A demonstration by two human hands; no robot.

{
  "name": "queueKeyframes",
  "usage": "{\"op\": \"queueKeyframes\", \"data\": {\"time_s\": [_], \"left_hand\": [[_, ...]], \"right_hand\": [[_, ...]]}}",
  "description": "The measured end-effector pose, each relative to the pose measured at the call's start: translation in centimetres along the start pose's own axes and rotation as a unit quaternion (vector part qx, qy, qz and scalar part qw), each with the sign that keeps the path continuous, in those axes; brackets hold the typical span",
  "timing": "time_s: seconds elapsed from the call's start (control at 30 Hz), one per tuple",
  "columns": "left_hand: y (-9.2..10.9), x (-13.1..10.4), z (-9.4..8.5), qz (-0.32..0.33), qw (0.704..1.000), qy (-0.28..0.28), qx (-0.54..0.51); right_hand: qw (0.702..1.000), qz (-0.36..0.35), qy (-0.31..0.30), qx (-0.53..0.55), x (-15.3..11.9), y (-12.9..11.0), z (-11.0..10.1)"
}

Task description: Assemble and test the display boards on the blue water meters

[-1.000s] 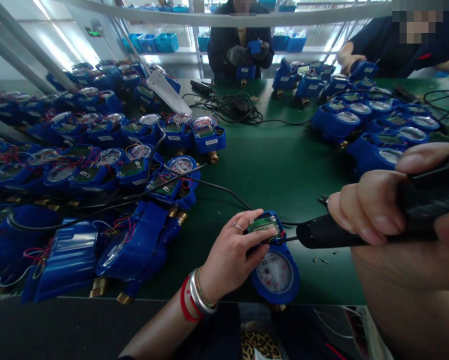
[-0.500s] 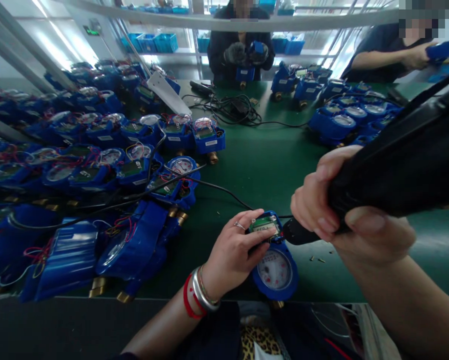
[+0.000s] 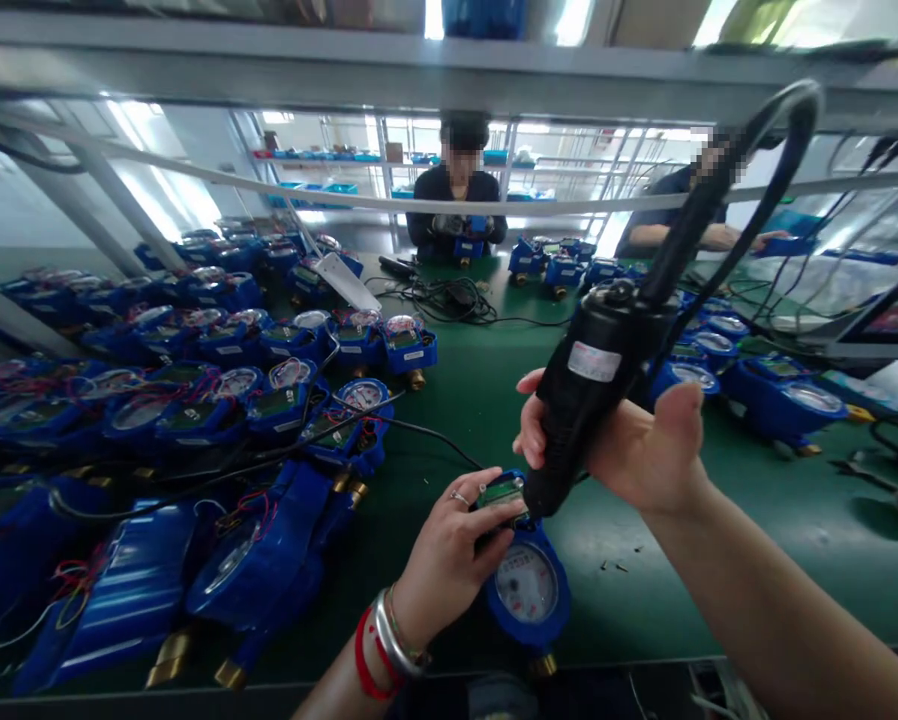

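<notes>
A blue water meter [image 3: 530, 590] with a round dial lies near the front edge of the green bench. My left hand [image 3: 449, 555] grips its upper end, the index finger pressed on the green circuit board [image 3: 498, 491] there. In my right hand [image 3: 633, 455] is a black electric screwdriver [image 3: 580, 395], tilted with its nose down at the board's right side. The thumb of that hand stands away from the tool while the other fingers wrap round it. The screwdriver's nose hides its tip and the spot beneath. Small brass screws [image 3: 620, 569] lie right of the meter.
Rows of blue meters [image 3: 216, 400] with loose wires fill the left side. A black cable [image 3: 438, 437] crosses the bench. More meters [image 3: 783, 395] stand at right. Two people work across the bench, one holding a blue part [image 3: 481, 224]. A metal shelf beam [image 3: 389, 75] spans overhead.
The view has tilted up and back, showing the overhead shelf. The screwdriver has swung more upright, and my right thumb has lifted off it. My left hand stays on the meter.
</notes>
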State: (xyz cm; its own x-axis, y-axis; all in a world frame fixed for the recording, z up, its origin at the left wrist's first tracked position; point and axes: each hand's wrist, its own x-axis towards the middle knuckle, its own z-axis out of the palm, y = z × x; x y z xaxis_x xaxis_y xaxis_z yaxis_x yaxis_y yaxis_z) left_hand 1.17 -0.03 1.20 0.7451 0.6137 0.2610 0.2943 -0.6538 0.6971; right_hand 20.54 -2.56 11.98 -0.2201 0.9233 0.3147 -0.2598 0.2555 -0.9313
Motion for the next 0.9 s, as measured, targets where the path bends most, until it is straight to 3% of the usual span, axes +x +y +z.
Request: {"op": "queueKeyframes", "data": {"time_s": [0.17, 0.37, 0.67, 0.8, 0.9], "left_hand": [[0.1, -0.2, -0.2, -0.007, 1.000, -0.007, 0.015], [0.2, -0.2, -0.1, 0.001, 1.000, 0.003, 0.008], [-0.5, -0.1, 0.5, 0.010, 1.000, 0.010, 0.007], [-0.6, 0.0, 0.5, 0.017, 1.000, 0.005, 0.006], [-0.5, 0.1, 0.4, 0.009, 1.000, -0.002, 0.012]], "right_hand": [[0.998, 0.004, 0.058, 0.003, 0.1, -1.4, 0.8], [0.996, -0.019, 0.087, -0.010, -0.2, -2.0, 1.7], [0.991, -0.105, 0.082, -0.012, -1.1, 1.8, 1.9], [0.991, -0.105, 0.083, 0.001, -0.9, 2.2, 1.9], [0.993, -0.109, 0.051, 0.019, -0.7, 2.3, 1.7]]}}
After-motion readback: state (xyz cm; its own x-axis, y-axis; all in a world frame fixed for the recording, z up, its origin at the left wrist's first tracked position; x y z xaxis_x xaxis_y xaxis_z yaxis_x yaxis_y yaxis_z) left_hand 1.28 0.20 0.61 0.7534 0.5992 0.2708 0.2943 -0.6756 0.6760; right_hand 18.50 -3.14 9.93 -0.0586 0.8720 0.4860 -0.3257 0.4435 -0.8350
